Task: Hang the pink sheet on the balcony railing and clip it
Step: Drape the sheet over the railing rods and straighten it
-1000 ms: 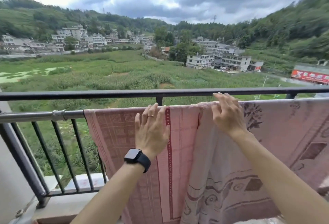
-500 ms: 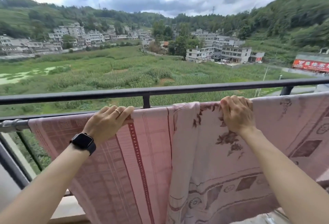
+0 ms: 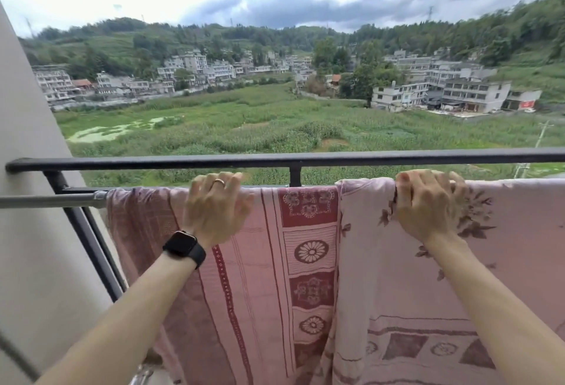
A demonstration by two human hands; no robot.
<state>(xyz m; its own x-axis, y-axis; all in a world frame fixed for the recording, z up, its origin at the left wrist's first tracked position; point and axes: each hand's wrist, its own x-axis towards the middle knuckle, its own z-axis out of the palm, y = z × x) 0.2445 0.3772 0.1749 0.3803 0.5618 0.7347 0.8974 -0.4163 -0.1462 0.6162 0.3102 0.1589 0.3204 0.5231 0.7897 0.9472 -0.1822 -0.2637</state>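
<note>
Gripping pink sheet (image 3: 305, 262) at top fold, left hand (image 3: 217, 210) and right hand (image 3: 428, 204) both curled over it. Draped on railing rod (image 3: 46, 201), running left-right; no clip seen; bunched end nearest left hand.

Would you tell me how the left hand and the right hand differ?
The left hand wears a ring and a black watch; the right hand is bare. The left hand lies on the striped part of the sheet, the right hand on the flowered part. The right hand grips a fold; the left hand's grip is too blurred to judge. Both are at the sheet's top edge.
</note>
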